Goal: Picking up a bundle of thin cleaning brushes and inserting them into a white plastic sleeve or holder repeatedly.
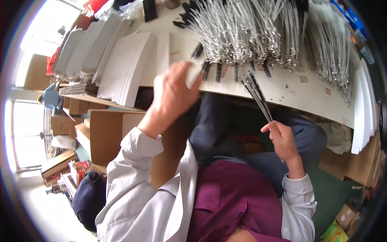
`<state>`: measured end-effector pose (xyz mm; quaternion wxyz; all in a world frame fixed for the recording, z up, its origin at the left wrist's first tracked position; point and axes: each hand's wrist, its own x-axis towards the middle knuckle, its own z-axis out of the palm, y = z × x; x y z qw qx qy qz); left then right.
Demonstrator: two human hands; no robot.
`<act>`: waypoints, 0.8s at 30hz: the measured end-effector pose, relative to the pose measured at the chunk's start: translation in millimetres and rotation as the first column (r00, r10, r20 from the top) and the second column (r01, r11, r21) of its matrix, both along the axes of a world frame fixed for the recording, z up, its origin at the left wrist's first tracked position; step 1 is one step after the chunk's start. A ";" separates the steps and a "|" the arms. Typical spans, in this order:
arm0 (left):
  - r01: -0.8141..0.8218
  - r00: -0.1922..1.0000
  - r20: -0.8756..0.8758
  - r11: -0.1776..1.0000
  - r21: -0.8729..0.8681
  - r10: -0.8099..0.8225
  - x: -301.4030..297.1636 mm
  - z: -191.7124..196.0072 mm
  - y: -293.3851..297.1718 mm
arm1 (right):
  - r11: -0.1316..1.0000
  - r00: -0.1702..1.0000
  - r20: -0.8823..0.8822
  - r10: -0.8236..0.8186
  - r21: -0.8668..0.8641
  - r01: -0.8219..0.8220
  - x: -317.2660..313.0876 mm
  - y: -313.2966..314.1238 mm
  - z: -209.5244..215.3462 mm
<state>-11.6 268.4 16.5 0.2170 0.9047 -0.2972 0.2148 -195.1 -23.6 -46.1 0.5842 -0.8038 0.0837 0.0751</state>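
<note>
- Right hand (pixel 284 141), nearest, below the table's near edge: closed on a small bundle of thin wire brushes (pixel 258 94) with black bristle tips, angled up toward the table.
- Left hand (pixel 174 94): fingers spread, holding nothing, reaching over the near edge of the white table (pixel 290 90).
- Progress, as judged: only a few brushes gathered; the large brush heap (pixel 250 34) mid-table remains.
- Far left corner: stacked white cards (pixel 121 68).
- Room: cardboard boxes (pixel 105 139), bright windows at left.

white table (pixel 290 90) with wire brushes (pixel 242 32), white card stacks (pixel 125 66)
</note>
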 end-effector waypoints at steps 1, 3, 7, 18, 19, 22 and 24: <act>-0.162 0.986 -0.011 0.980 0.112 0.165 14.3 -8.5 19.9 | 1.000 0.999 -0.052 0.010 0.023 -0.008 1.7 0.2 0.0; -0.402 0.853 -0.159 0.819 0.409 0.497 30.7 -7.2 49.0 | 0.998 0.998 -0.049 0.043 0.054 -0.040 7.9 5.7 2.2; -0.376 0.710 -0.348 0.747 0.548 0.612 27.5 -13.6 61.4 | 0.994 0.995 -0.047 0.090 0.070 -0.087 16.0 13.9 4.3; -0.612 0.397 -0.815 0.540 -0.578 -0.422 25.0 -19.6 86.5 | 0.964 0.970 -0.141 0.198 0.208 -0.166 9.8 25.7 5.2; -0.588 0.359 -0.743 0.481 -0.650 -0.564 25.0 -22.1 83.8 | 0.945 0.960 -0.163 0.229 0.273 -0.179 8.7 28.0 5.3; -0.586 0.492 -0.667 0.355 -0.729 -0.559 20.8 -27.7 62.5 | 0.916 0.937 -0.165 0.309 0.317 -0.247 6.3 37.3 8.4; -0.564 0.510 -0.634 0.331 -0.757 -0.581 17.1 -28.7 49.7 | 0.904 0.931 -0.167 0.325 0.343 -0.254 6.6 42.1 14.2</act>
